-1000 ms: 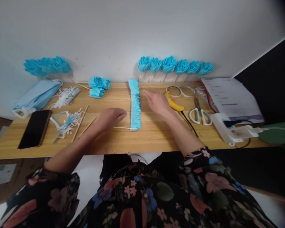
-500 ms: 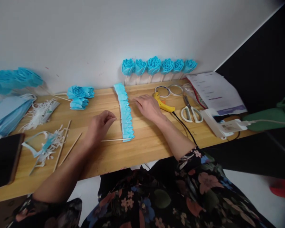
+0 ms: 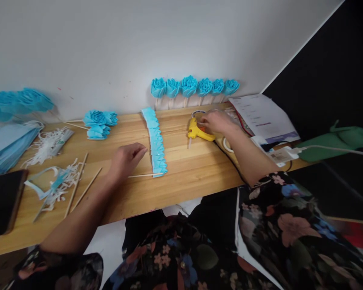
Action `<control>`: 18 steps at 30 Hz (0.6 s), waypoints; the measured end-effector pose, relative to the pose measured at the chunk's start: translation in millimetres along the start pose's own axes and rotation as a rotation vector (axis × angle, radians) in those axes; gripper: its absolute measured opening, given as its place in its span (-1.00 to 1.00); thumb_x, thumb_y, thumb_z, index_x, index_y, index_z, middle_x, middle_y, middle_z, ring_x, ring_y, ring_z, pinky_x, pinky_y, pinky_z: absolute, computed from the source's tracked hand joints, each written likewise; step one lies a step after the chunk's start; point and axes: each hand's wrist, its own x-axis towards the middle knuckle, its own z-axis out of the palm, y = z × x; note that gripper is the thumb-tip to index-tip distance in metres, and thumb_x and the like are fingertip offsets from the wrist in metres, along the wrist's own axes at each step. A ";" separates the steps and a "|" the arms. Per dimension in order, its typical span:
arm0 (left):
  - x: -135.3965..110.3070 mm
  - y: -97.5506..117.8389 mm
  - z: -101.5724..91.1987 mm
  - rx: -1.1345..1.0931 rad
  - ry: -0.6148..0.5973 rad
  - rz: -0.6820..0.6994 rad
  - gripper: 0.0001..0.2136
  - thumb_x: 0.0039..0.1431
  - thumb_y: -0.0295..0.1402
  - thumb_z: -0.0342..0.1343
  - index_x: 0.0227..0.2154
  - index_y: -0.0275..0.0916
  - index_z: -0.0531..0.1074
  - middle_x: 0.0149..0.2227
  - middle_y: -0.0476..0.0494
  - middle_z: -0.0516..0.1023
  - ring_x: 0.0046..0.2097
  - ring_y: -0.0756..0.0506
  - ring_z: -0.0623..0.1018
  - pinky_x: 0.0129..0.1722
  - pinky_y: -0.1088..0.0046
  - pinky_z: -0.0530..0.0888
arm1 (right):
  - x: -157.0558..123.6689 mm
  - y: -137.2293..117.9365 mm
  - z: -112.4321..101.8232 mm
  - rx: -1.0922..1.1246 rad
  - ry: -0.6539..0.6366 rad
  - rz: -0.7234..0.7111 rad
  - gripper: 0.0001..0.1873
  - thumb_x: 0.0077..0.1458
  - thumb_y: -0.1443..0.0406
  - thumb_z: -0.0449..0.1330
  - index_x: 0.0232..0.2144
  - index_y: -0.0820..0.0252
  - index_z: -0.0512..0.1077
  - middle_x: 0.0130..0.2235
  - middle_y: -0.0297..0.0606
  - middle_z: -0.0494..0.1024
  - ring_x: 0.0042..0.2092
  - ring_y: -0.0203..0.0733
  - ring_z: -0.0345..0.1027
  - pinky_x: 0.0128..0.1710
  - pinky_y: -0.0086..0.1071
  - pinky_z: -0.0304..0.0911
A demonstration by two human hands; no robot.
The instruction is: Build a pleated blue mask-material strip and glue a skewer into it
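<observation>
Strip of pleated blue material point(image 3: 157, 145), one in all, lies lengthwise across the middle of the tabletop point(image 3: 184, 181), between the two hands and apart from both. One thin stick point(image 3: 142, 175) rests crosswise on its near end and runs left towards the left wrist.

The left hand point(image 3: 127, 158) is just left of the strip, fingers curled in, thumb and forefinger leaving only a narrow gap; whether they pinch anything cannot be told. The right hand point(image 3: 215, 122) reaches to the one yellow glue gun point(image 3: 196, 131), its fingers bent and close together beside the gun's head; contact or grip cannot be made out. One white loop point(image 3: 228, 145) shows just beside the right forearm.

Six blue flowers point(image 3: 189, 85) on sticks stand in a row at the wall. Three more blue flower heads point(image 3: 94, 118) lie bunched left of the strip. A further clump of blue flowers point(image 3: 22, 101) at far left overlaps too much to count.

Near the left forearm lie two bare sticks point(image 3: 76, 185), one heap of white scraps point(image 3: 60, 185), one bundle of white strings point(image 3: 50, 145) and one phone point(image 3: 6, 201).
</observation>
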 end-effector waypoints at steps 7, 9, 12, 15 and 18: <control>1.2 -7.4 1.5 0.034 0.013 0.019 -0.68 0.35 -0.11 0.08 -0.37 -0.22 0.56 -0.45 -0.06 0.59 -0.42 -0.05 0.48 -0.37 0.43 0.30 | -7.1 -5.6 -19.5 -0.251 -0.064 -0.013 -0.62 0.34 0.44 0.03 0.02 0.36 0.60 -0.02 0.18 0.69 0.00 0.17 0.56 -0.14 -0.16 0.27; 0.7 -7.3 1.7 0.043 0.001 0.017 -0.67 0.35 -0.11 0.08 -0.38 -0.22 0.56 -0.42 -0.07 0.61 -0.41 -0.06 0.49 -0.36 0.42 0.30 | -6.6 5.6 -27.3 -0.250 -0.046 0.035 -0.64 0.35 0.45 0.04 -0.01 0.43 0.61 0.02 0.27 0.66 0.05 0.20 0.53 -0.09 -0.13 0.26; -0.2 -7.1 1.8 0.051 -0.010 0.013 -0.66 0.36 -0.10 0.07 -0.39 -0.21 0.54 -0.41 -0.07 0.62 -0.40 -0.06 0.49 -0.36 0.41 0.30 | -5.1 26.7 -31.8 -0.235 -0.062 0.100 -0.66 0.40 0.29 0.12 -0.09 0.42 0.65 -0.05 0.21 0.68 -0.01 0.07 0.56 -0.11 -0.21 0.24; -0.5 -7.4 1.1 0.052 -0.019 0.019 -0.66 0.36 -0.10 0.07 -0.40 -0.21 0.53 -0.42 -0.06 0.62 -0.41 -0.05 0.48 -0.36 0.42 0.29 | -5.6 44.2 -25.1 -0.176 -0.106 0.156 -0.53 0.45 0.16 0.03 -0.11 0.32 0.68 -0.08 -0.01 0.71 -0.07 -0.10 0.57 -0.16 -0.31 0.22; -0.2 -6.8 -0.1 0.070 -0.026 0.020 -0.66 0.37 -0.09 0.06 -0.39 -0.22 0.53 -0.41 -0.07 0.62 -0.41 -0.05 0.47 -0.36 0.43 0.29 | -7.3 53.7 -14.9 -0.116 -0.160 0.226 -0.68 0.37 0.23 0.14 -0.02 0.20 0.65 0.00 -0.06 0.71 -0.02 0.04 0.58 -0.18 -0.29 0.27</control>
